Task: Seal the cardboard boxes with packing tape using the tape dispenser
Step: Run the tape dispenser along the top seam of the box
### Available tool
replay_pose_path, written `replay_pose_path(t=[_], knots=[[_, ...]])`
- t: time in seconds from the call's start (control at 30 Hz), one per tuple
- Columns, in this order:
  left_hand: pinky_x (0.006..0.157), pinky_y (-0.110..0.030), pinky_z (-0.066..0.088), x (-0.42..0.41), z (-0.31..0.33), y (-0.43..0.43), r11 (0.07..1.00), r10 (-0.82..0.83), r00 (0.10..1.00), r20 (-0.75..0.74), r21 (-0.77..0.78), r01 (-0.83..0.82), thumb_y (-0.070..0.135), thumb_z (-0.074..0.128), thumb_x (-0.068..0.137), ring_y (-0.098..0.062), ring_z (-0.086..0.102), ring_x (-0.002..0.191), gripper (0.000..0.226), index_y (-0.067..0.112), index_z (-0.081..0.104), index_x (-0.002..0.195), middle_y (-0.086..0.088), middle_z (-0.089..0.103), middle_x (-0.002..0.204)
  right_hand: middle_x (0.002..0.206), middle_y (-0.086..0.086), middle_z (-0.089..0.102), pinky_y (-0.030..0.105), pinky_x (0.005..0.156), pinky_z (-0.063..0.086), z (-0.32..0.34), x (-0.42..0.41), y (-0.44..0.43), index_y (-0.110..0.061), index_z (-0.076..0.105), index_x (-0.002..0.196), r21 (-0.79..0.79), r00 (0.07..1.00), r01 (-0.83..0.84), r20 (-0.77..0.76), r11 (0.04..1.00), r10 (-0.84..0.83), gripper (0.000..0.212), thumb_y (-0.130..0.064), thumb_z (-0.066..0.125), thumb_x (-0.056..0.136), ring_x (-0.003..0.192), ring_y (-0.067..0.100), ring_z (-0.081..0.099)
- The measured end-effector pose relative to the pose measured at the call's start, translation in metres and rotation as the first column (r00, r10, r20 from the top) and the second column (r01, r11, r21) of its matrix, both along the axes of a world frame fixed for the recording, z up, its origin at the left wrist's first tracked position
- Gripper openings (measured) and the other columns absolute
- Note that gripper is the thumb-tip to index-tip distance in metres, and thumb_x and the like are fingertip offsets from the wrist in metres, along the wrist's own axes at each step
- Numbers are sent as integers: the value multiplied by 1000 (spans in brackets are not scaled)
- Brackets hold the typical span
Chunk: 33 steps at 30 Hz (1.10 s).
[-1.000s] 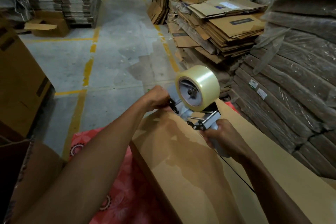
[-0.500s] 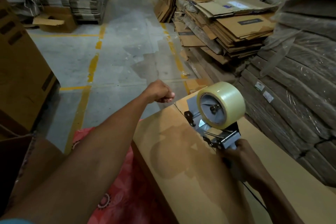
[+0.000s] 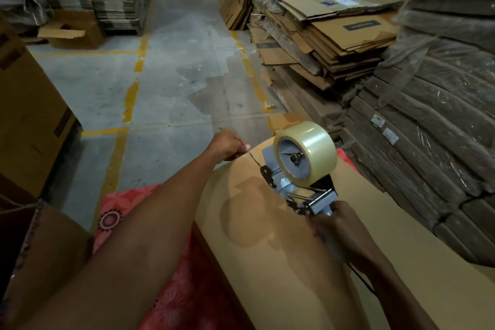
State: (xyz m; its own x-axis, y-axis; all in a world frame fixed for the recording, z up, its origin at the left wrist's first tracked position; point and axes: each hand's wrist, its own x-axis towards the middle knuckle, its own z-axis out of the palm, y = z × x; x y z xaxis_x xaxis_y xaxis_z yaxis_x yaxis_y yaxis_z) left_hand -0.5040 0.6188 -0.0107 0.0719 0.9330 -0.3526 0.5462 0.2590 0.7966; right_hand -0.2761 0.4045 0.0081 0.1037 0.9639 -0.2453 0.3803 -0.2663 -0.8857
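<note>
**A:** Lower right of frame: what is the right hand doing?

**B:** It is clamped round the handle of the tape dispenser. The clear tape roll stands above the top of the long cardboard box, at frame centre.

**A:** And the left hand?

**B:** Its fingers are curled at the box's far edge, just above centre. Whether they pinch a tape end cannot be told.

**A:** What has changed?

**B:** A second ago the left hand lay against the dispenser's nose at that edge. Now the two are apart, and the dispenser sits nearer the viewer. By judgement, the strip is started and most of the run along the top remains.
</note>
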Motion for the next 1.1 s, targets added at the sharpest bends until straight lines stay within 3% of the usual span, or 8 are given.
replay_pose_path(t=[0.1,0.17,0.27,0.33,0.5,0.63,0.87,1.1], knots=[[69,-30,53,1,-7,-7,997,-79,977,-196,-31,74,33,74,89,-24,65,84,29,7,77,103,-10,71,95,49,10,59,24,45,39,-2,-2,1,-9,61,50,-25,999,21,45,999,-20,14,-21,61,58,44,18,51],[84,-37,54,1,-11,-11,1000,11,960,-281,14,-7,41,77,83,-30,64,102,38,10,74,105,-11,70,111,48,8,59,25,46,40,-4,-4,1,-10,61,50,-40,998,27,54,999,-25,13,-18,63,60,43,18,51],[78,-36,53,13,-3,-27,949,172,928,-331,307,-67,40,70,91,-26,64,89,26,14,73,96,-5,70,99,50,10,61,29,48,43,-7,-3,4,-5,64,57,-65,997,25,76,998,-20,17,-6,66,73,45,19,54],[73,-36,48,26,0,-43,920,110,907,-406,388,62,35,54,101,-28,60,81,29,12,69,95,-6,65,88,50,11,61,28,47,44,-6,-3,5,1,64,60,-69,996,25,90,997,-19,15,-3,65,75,45,20,54],[83,-47,51,21,-14,-58,869,-144,721,-678,262,420,28,54,93,-45,62,101,28,9,55,115,-21,65,111,48,6,58,27,44,41,-1,-12,8,2,62,60,-79,997,27,72,997,-22,15,-13,63,63,42,19,51],[89,-49,51,15,-12,-46,875,-86,725,-683,296,383,18,56,91,-45,62,107,25,11,58,115,-20,64,117,50,5,60,29,47,43,-6,-25,22,-1,64,61,-75,993,9,114,997,0,12,-4,65,73,44,19,53],[97,-47,49,-16,-8,-5,929,-61,670,-740,203,308,25,68,89,-42,59,119,43,13,60,130,-19,61,131,70,13,70,51,66,59,-2,-56,68,-8,66,67,-15,984,-84,158,996,85,20,-27,63,70,71,38,68],[101,-49,44,-14,-7,-3,912,-79,601,-795,185,365,16,54,97,-43,54,123,43,8,49,139,-22,55,134,69,10,70,49,64,58,7,-39,48,-12,68,68,-88,979,-42,195,995,59,16,-27,65,67,67,34,68]])
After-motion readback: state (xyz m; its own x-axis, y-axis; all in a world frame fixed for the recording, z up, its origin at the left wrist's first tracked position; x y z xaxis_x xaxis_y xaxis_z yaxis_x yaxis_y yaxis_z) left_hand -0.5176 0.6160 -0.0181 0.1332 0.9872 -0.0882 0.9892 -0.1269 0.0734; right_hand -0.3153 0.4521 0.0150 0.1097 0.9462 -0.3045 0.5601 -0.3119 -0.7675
